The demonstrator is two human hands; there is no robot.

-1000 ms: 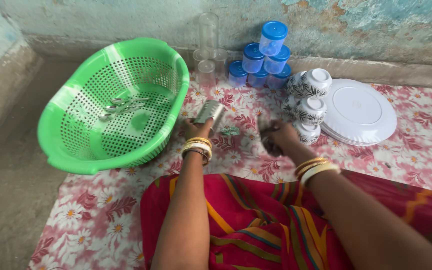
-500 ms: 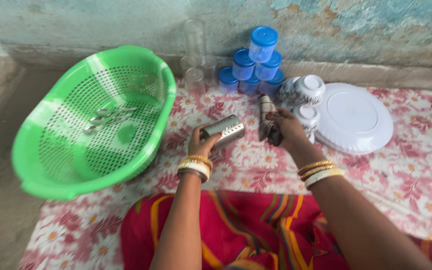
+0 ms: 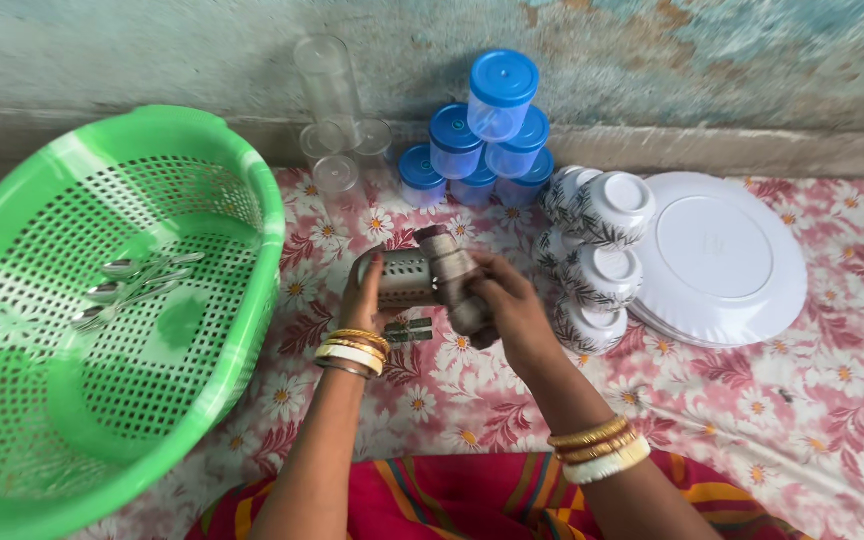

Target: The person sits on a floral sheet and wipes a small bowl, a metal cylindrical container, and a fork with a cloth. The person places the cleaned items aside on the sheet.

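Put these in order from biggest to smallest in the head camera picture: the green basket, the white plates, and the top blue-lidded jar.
1. green basket, though it is also nearer the camera
2. white plates
3. top blue-lidded jar

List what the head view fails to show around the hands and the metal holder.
- Perforated metal holder: its open end, covered by the cloth and right hand.
- Left hand: fingers behind the holder.
- Green basket: cut off by the left edge.
- Spoons: count unclear through overlap.
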